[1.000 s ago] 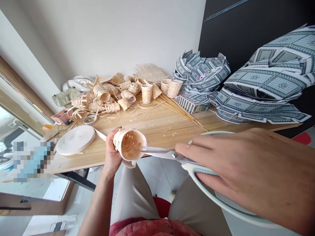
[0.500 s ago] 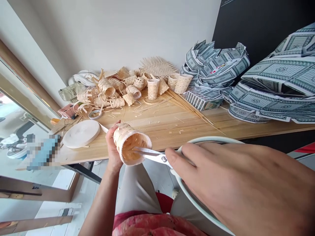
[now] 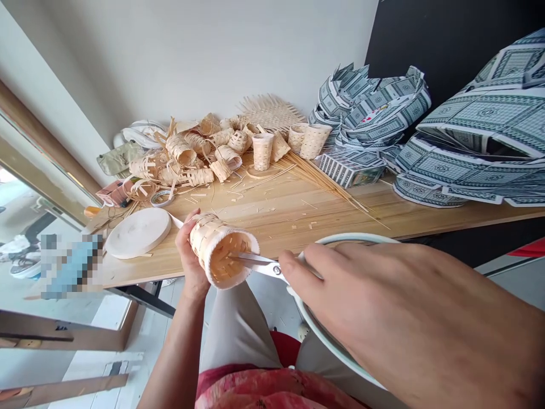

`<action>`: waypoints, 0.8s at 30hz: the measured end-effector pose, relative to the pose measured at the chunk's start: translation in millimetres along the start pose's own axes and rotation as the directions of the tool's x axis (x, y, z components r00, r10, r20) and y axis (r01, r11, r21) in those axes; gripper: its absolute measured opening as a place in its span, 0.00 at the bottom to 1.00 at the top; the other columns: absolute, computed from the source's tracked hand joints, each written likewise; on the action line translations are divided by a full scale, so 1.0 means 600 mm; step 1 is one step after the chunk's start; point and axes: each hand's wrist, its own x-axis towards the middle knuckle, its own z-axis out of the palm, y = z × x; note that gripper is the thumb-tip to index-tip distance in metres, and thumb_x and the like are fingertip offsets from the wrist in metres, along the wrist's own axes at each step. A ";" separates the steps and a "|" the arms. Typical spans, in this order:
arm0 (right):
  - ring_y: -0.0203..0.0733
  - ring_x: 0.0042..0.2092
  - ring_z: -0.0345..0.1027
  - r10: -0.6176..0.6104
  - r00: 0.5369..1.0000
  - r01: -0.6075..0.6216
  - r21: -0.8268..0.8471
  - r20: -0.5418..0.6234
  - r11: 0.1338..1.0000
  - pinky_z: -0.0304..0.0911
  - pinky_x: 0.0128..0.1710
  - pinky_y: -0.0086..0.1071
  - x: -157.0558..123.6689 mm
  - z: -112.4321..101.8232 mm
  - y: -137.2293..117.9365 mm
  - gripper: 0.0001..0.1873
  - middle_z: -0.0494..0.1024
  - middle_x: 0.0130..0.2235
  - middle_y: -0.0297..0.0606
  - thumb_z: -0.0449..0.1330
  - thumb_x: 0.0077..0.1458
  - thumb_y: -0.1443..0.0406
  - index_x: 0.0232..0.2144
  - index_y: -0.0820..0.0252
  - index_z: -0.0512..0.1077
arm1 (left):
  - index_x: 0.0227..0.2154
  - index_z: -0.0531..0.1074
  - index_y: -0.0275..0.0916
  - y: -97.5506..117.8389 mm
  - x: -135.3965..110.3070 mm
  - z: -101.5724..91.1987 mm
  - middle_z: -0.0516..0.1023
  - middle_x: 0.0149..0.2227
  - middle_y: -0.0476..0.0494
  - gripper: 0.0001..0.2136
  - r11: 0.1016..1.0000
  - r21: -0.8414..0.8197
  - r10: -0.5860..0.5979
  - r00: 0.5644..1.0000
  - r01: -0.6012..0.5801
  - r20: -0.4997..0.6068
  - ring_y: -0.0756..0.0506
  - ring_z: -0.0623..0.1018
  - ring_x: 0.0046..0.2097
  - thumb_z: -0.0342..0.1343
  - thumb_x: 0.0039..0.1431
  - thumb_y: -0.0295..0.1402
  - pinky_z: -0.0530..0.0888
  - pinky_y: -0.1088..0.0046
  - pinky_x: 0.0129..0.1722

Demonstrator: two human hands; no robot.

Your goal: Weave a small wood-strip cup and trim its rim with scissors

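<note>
A white tape roll (image 3: 138, 233) is being left on the table (image 3: 272, 224), while a woven bamboo cup (image 3: 223, 253), just off the table's edge, is being clasped by the curled fingers of the left hand (image 3: 189, 264). Scissors (image 3: 264, 265) are being held with their tips inside its mouth, their handle being clenched by the right hand (image 3: 404, 318). The weave could be nicked, or the left fingers cut, if the blades are being forced.
</note>
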 end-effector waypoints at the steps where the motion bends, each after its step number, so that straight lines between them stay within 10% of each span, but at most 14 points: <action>1: 0.40 0.19 0.57 0.007 1.000 -0.007 0.001 -0.004 1.000 0.38 0.20 0.32 0.000 0.000 0.000 0.10 0.66 0.19 0.35 0.54 0.31 0.74 0.22 0.57 0.68 | 0.48 0.64 0.55 -0.001 -0.001 -0.001 0.67 0.53 0.51 0.20 1.000 0.011 -0.006 1.000 0.006 -0.008 0.45 0.69 0.54 0.58 0.53 0.34 0.67 0.63 0.52; 24: 0.39 0.19 0.61 0.127 0.987 -0.128 0.002 0.099 0.992 0.44 0.18 0.31 0.002 0.008 -0.013 0.13 0.67 0.20 0.33 0.54 0.34 0.77 0.25 0.59 0.68 | 0.48 0.63 0.54 0.026 0.002 0.026 0.68 0.50 0.53 0.18 0.993 0.089 0.085 0.990 -0.075 -0.116 0.48 0.71 0.50 0.57 0.55 0.33 0.67 0.67 0.52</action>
